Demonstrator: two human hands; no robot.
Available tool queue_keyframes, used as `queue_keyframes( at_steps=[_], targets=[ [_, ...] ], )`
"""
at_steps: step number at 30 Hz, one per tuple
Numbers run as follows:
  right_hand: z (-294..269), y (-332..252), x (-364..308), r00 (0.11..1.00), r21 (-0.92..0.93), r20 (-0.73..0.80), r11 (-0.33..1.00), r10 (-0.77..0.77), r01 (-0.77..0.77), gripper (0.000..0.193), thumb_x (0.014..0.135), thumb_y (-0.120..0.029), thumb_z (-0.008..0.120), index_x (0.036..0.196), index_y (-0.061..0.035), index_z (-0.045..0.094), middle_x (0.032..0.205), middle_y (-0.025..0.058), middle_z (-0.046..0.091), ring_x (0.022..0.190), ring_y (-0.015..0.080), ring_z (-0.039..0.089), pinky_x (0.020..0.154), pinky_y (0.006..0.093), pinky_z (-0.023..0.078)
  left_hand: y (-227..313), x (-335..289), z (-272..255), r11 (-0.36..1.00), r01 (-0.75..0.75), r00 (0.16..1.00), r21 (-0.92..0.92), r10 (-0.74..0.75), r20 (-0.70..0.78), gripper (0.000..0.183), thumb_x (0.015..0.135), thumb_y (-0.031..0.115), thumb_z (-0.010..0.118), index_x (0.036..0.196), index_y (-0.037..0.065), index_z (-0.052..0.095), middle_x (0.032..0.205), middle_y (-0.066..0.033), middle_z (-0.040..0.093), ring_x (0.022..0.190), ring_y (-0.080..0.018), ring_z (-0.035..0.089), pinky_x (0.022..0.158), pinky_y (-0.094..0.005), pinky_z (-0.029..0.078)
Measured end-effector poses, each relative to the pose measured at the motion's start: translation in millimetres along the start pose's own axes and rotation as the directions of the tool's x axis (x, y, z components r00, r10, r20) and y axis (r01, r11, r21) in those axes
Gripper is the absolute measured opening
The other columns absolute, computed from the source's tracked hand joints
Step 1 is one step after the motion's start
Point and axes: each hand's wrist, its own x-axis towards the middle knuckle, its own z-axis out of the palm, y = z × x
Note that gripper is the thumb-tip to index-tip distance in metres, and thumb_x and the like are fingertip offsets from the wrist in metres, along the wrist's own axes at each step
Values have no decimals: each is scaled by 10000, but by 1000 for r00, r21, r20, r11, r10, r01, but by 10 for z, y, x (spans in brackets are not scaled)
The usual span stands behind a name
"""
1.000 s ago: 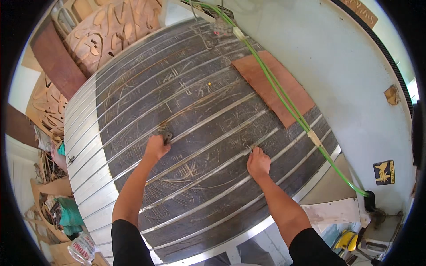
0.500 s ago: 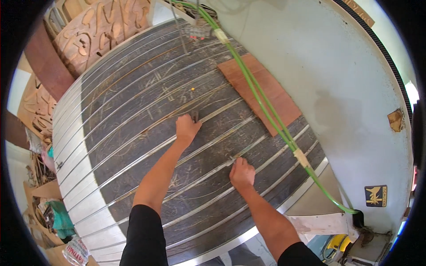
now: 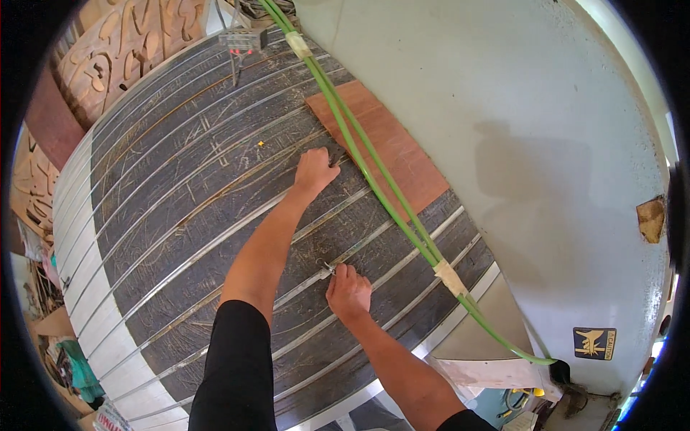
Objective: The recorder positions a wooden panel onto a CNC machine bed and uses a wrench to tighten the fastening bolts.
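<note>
My left hand (image 3: 315,172) is closed around a small dark metal piece (image 3: 336,153), mostly hidden by the fingers. It rests on the slotted dark table (image 3: 237,179), close to the edge of a reddish-brown board (image 3: 388,147). Nearer to me and a little to the right, my right hand (image 3: 350,291) pinches a small silvery metal fitting (image 3: 326,271) that sits at one of the table's metal-lined slots. A thin curved wire or loop seems to stick up from that fitting. Its exact kind is too small to tell.
Two green hoses (image 3: 359,154), bound with tape, cross over the board. A large pale grey machine housing (image 3: 496,144) stands on the right, with a caution sticker (image 3: 594,343). A metal block (image 3: 243,39) lies at the table's far edge. Cut-out wooden panels (image 3: 126,47) stand far left.
The view has shifted to the right. My left hand has slid right along the table toward the board with its metal piece. My right hand stays about where it was, at the silvery fitting.
</note>
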Motion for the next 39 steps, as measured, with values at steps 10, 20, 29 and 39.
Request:
queue_keyframes(
  at_steps=[10, 20, 29, 39],
  targets=[
    [8, 17, 1, 999, 13, 38, 1000, 22, -23, 153, 829, -170, 572, 921, -79, 490, 809, 99, 554, 686, 289, 618, 659, 421, 475, 107, 169, 119, 996, -88, 994, -30, 90, 62, 263, 687, 169, 703, 829, -44, 639, 850, -239, 636, 835, -403, 627, 763, -476, 511],
    [16, 54, 11, 999, -6, 39, 1000, 10, -10, 162, 829, -194, 578, 925, -89, 501, 816, 86, 550, 673, 273, 613, 651, 410, 470, 173, 166, -5, 999, 32, 986, -25, -28, 165, 244, 692, 117, 706, 850, -56, 637, 889, -247, 635, 871, -409, 624, 755, -472, 514],
    [-4, 6, 13, 999, -14, 45, 1000, 16, -15, 164, 826, -191, 584, 919, -85, 501, 815, 85, 552, 669, 272, 615, 640, 399, 470, -67, 283, 46, 951, -307, 948, -35, 309, 77, 261, 733, 83, 650, 955, -40, 592, 963, -230, 617, 914, -419, 601, 799, -466, 498],
    [8, -25, 8, 999, 1, 37, 1000, 8, -8, 153, 832, -184, 579, 925, -92, 500, 817, 87, 550, 662, 271, 614, 633, 401, 468, 39, 336, 54, 977, 12, 972, 213, -61, 226, 269, 683, 83, 673, 933, -8, 635, 976, -213, 634, 942, -375, 614, 818, -446, 513]
  ],
)
